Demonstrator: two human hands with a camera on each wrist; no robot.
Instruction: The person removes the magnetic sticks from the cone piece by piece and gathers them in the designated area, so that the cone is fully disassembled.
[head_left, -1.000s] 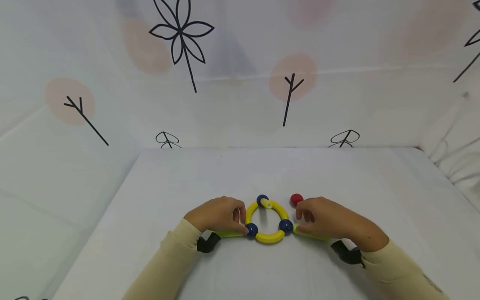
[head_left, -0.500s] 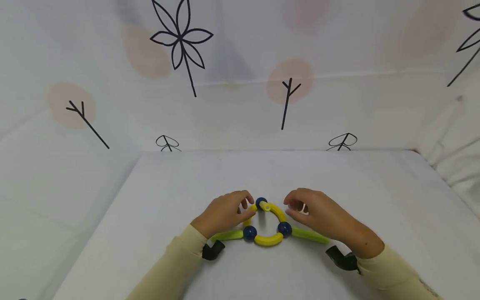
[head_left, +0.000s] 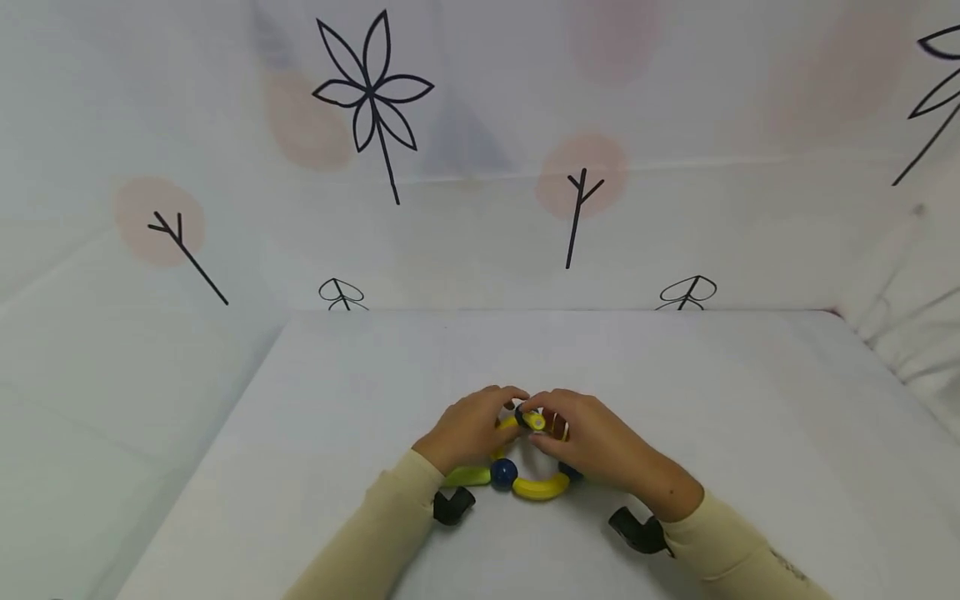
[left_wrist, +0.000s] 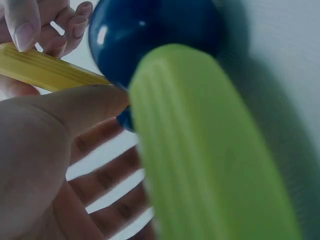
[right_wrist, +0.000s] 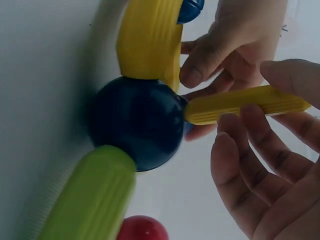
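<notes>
The right hand [head_left: 592, 437], grip narrowed, pinches a straight, ribbed yellow rod [right_wrist: 245, 104] at the far side of the yellow ring [head_left: 542, 488]. The left hand [head_left: 467, 429] holds the dark-blue ball [head_left: 519, 415] there between thumb and fingers. Curved yellow pieces [right_wrist: 150, 40] alternate with glossy balls [head_left: 504, 473]; lime-green rods [left_wrist: 200, 150] and a red ball [right_wrist: 144, 229] lie outside the ring.

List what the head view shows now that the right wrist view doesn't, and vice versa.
Head only: the cream sleeves and the left green stick.

Right wrist only: the red ball and a clear look at the right green stick, which the right hand blocks from the head view, at least mostly.

Both: both hands, the yellow stick pinched by the right hand, blue balls, curved yellow pieces.
</notes>
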